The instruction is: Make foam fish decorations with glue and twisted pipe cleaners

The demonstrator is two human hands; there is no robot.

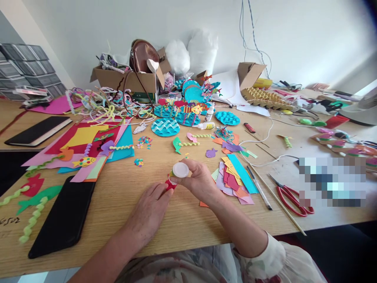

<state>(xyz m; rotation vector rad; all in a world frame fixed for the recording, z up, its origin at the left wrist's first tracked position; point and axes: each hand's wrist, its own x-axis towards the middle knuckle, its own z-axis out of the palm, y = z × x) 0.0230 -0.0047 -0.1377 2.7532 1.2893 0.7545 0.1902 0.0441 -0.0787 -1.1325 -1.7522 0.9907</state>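
Note:
My right hand [201, 180] is wrapped round a small glue bottle [180, 169], tipped so that its round white base faces up towards me. The bottle's nozzle end points down at a small red paper piece [171, 184] on the table; whether they touch I cannot tell. With its fingertips together, my left hand [150, 208] presses on the red paper's near edge, hiding part of it. Beyond the hands lie a green paper fish [176, 145] with a twisted yellow-green stem and a purple paper fish [211, 153].
Coloured paper scraps [228, 179], a pen [260, 188], a thin stick [278, 200] and red-handled scissors [294, 200] lie to the right. A black phone-like slab [63, 220] and paper fish lie left. Blue wavy discs [165, 127] and another glue bottle [206, 125] stand further back.

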